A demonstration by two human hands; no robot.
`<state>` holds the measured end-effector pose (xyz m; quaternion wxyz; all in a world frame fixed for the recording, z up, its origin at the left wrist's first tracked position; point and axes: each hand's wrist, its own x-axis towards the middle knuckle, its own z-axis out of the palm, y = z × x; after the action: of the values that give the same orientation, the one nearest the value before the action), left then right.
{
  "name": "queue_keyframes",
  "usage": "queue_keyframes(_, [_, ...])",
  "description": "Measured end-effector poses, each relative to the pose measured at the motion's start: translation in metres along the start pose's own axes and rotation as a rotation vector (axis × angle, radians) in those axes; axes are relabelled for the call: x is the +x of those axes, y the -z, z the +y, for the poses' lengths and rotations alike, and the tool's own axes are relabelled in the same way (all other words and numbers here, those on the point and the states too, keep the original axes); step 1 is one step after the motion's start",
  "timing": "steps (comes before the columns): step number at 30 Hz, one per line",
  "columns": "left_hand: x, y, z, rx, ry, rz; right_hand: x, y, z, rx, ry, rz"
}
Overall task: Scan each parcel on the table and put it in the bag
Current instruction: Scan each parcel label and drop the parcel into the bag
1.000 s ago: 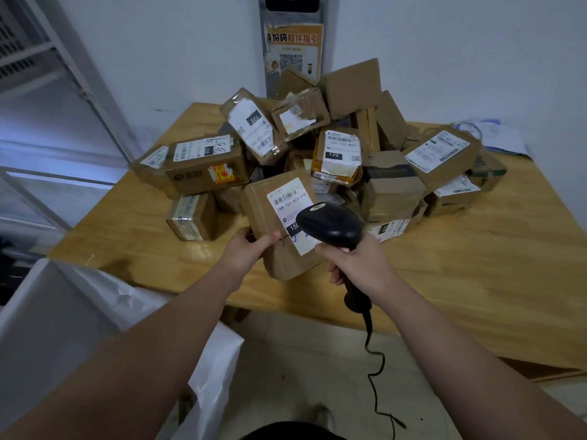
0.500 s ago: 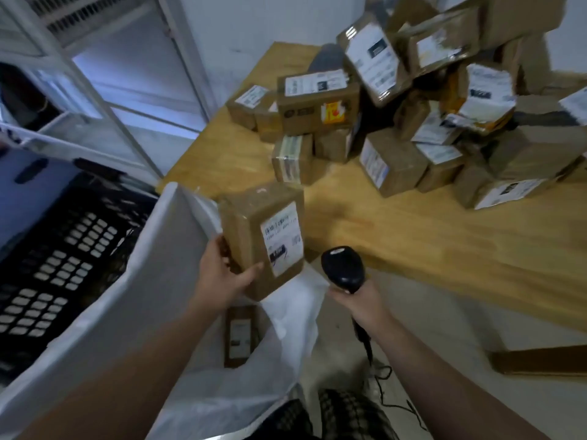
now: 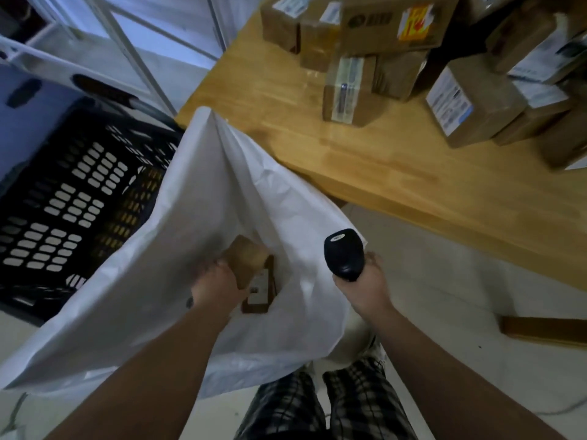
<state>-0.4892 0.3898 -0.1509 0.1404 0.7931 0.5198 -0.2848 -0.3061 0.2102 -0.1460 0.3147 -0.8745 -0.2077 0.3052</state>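
Down in the mouth of the white bag [image 3: 178, 249], my left hand [image 3: 216, 284] grips a small brown parcel [image 3: 249, 260] by its near end, while my right hand [image 3: 365, 287] is curled round the scanner [image 3: 344, 254]. It looks stiff, light and tape-slick, so I judge a grip across opposite faces safest.

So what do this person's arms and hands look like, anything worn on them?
Both forearms are bare, no sleeves in view. No gloves or watch on the left hand or right hand. A small dark mark sits by the left wrist. Below show checked trousers.
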Motion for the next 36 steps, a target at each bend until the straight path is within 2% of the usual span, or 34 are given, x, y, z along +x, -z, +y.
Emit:
queue_keyframes(2, [0.007, -0.013, -0.009, 0.083, 0.046, -0.093, -0.001, -0.008, 0.010, -0.126, -0.034, -0.072])
queue_keyframes(5, [0.012, -0.019, -0.015, 0.160, 0.051, -0.157, -0.006, -0.014, 0.018, -0.127, -0.085, -0.131])
queue_keyframes(10, [0.010, -0.004, 0.004, 0.078, -0.117, -0.053, -0.001, -0.021, 0.013, -0.131, -0.055, -0.066])
queue_keyframes(14, [0.001, 0.027, 0.038, -0.041, -0.187, -0.019, 0.007, 0.002, -0.010, -0.003, -0.053, -0.013])
queue_keyframes(17, [-0.013, 0.064, 0.071, -0.165, -0.296, 0.072, 0.009, 0.038, -0.029, 0.083, -0.067, -0.025])
queue_keyframes(24, [-0.045, 0.147, 0.175, -0.279, -0.602, 0.313, 0.023, 0.151, -0.041, 0.257, -0.017, 0.161])
queue_keyframes(31, [-0.060, 0.174, 0.287, -0.282, -0.715, 0.326, 0.048, 0.258, -0.010, 0.296, -0.005, 0.270])
queue_keyframes(36, [-0.054, 0.205, 0.356, -0.283, -0.715, 0.344, 0.067, 0.320, 0.012, 0.341, 0.007, 0.358])
